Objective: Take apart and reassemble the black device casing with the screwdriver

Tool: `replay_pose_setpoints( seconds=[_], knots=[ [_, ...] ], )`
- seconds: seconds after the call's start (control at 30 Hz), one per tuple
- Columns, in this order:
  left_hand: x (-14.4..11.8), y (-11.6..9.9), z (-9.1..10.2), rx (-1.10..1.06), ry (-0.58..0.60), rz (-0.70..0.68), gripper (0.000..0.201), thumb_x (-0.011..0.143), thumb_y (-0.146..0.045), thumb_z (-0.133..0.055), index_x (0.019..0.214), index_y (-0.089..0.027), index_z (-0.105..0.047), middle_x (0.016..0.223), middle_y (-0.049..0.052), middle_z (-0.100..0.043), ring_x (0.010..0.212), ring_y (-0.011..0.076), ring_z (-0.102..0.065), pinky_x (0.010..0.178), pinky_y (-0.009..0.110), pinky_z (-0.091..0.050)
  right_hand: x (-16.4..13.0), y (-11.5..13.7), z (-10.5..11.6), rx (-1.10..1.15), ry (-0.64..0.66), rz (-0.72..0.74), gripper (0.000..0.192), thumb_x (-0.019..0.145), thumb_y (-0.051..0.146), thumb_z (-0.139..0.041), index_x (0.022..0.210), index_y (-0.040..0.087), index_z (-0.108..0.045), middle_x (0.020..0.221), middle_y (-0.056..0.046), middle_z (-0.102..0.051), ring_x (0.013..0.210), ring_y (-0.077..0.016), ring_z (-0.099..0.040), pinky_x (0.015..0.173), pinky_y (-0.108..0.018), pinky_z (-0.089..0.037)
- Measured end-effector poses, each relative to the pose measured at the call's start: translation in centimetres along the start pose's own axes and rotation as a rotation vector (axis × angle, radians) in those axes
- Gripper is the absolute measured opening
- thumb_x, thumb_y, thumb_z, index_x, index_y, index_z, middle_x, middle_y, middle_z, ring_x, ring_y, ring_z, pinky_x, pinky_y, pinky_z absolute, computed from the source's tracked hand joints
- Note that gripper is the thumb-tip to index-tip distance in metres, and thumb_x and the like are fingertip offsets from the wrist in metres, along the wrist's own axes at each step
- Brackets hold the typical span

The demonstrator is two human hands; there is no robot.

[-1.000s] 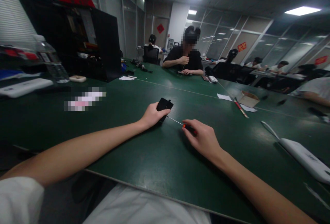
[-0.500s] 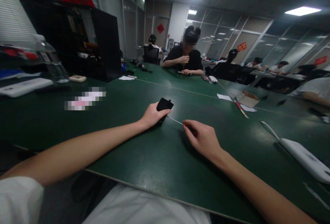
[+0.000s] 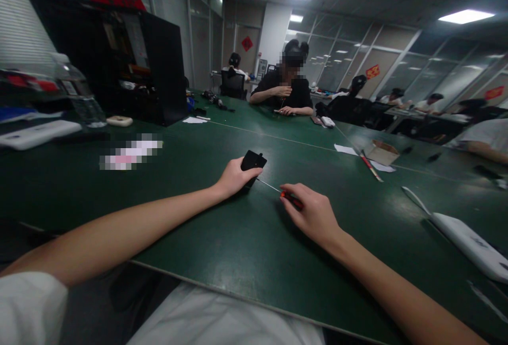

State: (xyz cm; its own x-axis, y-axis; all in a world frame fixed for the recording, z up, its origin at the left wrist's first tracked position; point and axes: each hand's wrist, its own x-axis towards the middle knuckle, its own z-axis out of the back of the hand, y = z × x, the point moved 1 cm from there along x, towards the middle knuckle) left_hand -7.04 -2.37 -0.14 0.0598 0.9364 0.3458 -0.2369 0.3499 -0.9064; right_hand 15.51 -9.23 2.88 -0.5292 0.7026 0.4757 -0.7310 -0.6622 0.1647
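In the middle of the green table (image 3: 222, 244), my left hand (image 3: 233, 176) is closed around a small black box-like device (image 3: 254, 160), which stands tilted with a small tab at its top edge. My right hand (image 3: 313, 208) grips the red and black handle of a screwdriver (image 3: 292, 200) between thumb and fingers. The thin metal shaft runs left and its tip meets the lower right side of the black device. Exactly what the tip touches there is too small to make out.
A large black open-fronted case (image 3: 166, 64) and a water bottle (image 3: 77, 91) stand at the left. To the right lie a white power bank-like block (image 3: 470, 242), a cardboard box (image 3: 381, 152) and a red-and-white stick (image 3: 372, 168). Across the table sits a person (image 3: 273, 88).
The fingers of my right hand have shifted and loosened slightly on the screwdriver handle, so more of its red part shows. My left hand and the black device stay in place.
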Motion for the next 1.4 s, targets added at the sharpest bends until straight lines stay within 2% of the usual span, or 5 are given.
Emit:
replay_pose_setpoints(
  seconds=[0.4, 0.7, 0.9, 1.13, 1.4],
  knots=[
    [-0.1, -0.2, 0.0, 0.019, 0.009, -0.008, 0.03, 0.074, -0.043, -0.068, 0.079, -0.014, -0.064, 0.07, 0.002, -0.06, 0.066, 0.0165, -0.053, 0.062, 0.028, -0.038, 0.1, -0.1, 0.0, 0.008, 0.015, 0.009, 0.024, 0.092, 0.022, -0.054, 0.114, 0.018, -0.063, 0.108, -0.01, -0.067, 0.088, -0.021, -0.067, 0.073, -0.031, -0.054],
    [-0.2, -0.3, -0.1, 0.018, 0.008, -0.015, 0.028, 0.075, -0.042, -0.068, 0.079, -0.015, -0.064, 0.071, 0.001, -0.061, 0.067, 0.017, -0.054, 0.063, 0.028, -0.039, 0.1, -0.3, -0.3, 0.002, 0.005, -0.022, 0.026, 0.095, 0.029, -0.052, 0.113, 0.017, -0.066, 0.105, -0.01, -0.074, 0.092, -0.0231, -0.071, 0.083, -0.036, -0.055],
    [-0.1, -0.4, 0.0, -0.004, 0.008, 0.007, 0.031, 0.075, -0.045, -0.068, 0.081, -0.015, -0.064, 0.072, 0.002, -0.062, 0.068, 0.0174, -0.056, 0.063, 0.028, -0.04, 0.1, -0.3, 0.0, 0.0, 0.016, 0.012, 0.024, 0.093, 0.026, -0.054, 0.114, 0.019, -0.064, 0.102, -0.008, -0.071, 0.087, -0.0213, -0.068, 0.075, -0.032, -0.054],
    [-0.1, -0.4, 0.2, -0.075, -0.002, 0.056, 0.041, 0.078, -0.055, -0.064, 0.084, -0.015, -0.063, 0.075, 0.004, -0.064, 0.069, 0.0179, -0.059, 0.063, 0.028, -0.042, 0.6, -0.3, 1.0, 0.077, -0.119, -0.005, 0.022, 0.094, 0.026, -0.054, 0.11, 0.018, -0.066, 0.101, -0.01, -0.068, 0.087, -0.0213, -0.066, 0.078, -0.033, -0.052],
    [-0.4, -0.9, 0.1, -0.06, -0.001, 0.029, 0.038, 0.079, -0.052, -0.063, 0.085, -0.015, -0.064, 0.077, 0.003, -0.064, 0.07, 0.017, -0.057, 0.064, 0.027, -0.042, 0.4, 0.5, 0.6, 0.148, -0.099, 0.011, 0.023, 0.096, 0.025, -0.051, 0.113, 0.019, -0.066, 0.096, -0.008, -0.069, 0.082, -0.0195, -0.066, 0.074, -0.031, -0.052]
  ],
)
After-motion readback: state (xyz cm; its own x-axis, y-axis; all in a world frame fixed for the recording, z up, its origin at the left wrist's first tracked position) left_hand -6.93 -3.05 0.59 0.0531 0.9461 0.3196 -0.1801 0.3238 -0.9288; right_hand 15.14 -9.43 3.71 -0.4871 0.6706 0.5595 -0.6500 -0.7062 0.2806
